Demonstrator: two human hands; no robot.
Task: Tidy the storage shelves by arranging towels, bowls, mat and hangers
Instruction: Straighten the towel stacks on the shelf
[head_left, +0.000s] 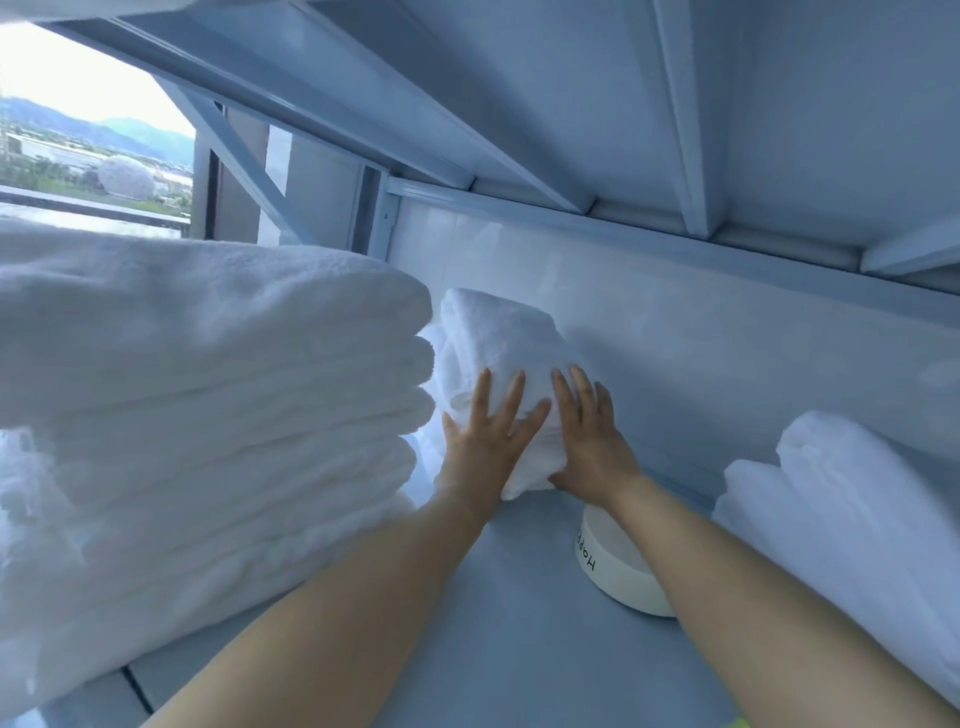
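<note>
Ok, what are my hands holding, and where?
The small folded towel: left hand pressed flat on its near face, right hand along its right edge, thumb hidden, so grip unclear.

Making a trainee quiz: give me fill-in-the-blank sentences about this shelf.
The left hand and right hand press a small folded white ____.
The tall stack of folded white towels lies to the hands' ____.
The round cream bowl with black lettering sits under the ____ forearm.
Missing: towel; left; right.

Folded white towel (498, 343), back of shelf (519, 634), cream bowl (618, 577) nearer
</note>
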